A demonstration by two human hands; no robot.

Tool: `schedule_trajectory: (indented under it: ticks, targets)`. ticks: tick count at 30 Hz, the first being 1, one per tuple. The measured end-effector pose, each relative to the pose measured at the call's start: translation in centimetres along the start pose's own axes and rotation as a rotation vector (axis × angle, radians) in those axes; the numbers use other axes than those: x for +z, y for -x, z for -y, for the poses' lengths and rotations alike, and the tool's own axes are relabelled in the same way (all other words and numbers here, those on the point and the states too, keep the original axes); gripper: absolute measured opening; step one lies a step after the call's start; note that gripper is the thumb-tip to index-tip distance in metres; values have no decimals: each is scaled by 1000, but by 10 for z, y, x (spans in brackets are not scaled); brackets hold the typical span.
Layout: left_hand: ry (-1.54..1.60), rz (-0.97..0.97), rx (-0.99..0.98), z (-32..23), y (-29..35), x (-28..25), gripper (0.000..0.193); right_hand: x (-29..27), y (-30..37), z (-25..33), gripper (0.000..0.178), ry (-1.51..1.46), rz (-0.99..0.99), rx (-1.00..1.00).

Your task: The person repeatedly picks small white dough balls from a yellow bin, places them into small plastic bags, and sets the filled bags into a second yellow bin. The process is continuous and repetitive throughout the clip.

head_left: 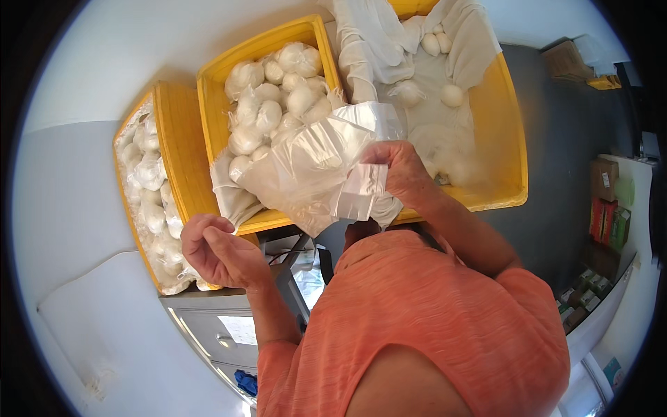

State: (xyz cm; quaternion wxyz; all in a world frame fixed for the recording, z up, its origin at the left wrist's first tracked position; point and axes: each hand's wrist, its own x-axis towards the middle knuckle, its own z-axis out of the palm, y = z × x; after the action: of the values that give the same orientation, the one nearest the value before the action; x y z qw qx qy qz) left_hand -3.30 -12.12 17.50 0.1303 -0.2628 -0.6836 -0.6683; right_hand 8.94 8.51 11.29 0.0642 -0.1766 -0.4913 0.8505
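Orange shirt [431,313] nearest, filling the lower middle of the view. Right hand [403,170]: closed, fingers pinching clear plastic bags [306,156] by one end, where a stiffer white piece [362,192] hangs below the grip. Bags fan out leftward over the near right corner of the middle yellow crate [212,115], covering part of its load.

Left hand [226,250]: raised, fingers curled inward near the close ends of the left and middle crates. Nothing seen in it; whether the fingertips pinch something cannot be told.

Beyond the hands, the middle crate is heaped with white rounds [269,115], most visibly in clear wrap. Left yellow crate [182,139] also well filled with wrapped rounds [149,170]; it stands over a grey cabinet [208,306]. Right yellow crate [511,132], lined with pale cloth [472,35]: only a few rounds show, two together at the far end and one alone [451,95], apparently bare. Another beside it seems to have plastic about it. Pale haze over the near end hides detail.

Judgement: wrapping well advanced, two crates loaded, a handful of rounds left in the right one.
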Motion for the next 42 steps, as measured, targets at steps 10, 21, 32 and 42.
schedule_trajectory:
  ticks: [10,21,32,42]
  targets:
    - [-2,1085,-531,38,31,180,15,-76,16,18,22,604,-259,-269]
    - [-381,803,-459,119,42,212,7,-229,-10,-5,17,-717,-755,-107]
    - [-418,916,-70,124,71,310,31,-211,-34,-3,18,448,-406,-254]
    - [-524,786,-365,135,36,288,13,-433,-101,-123,47,1686,-461,-4]
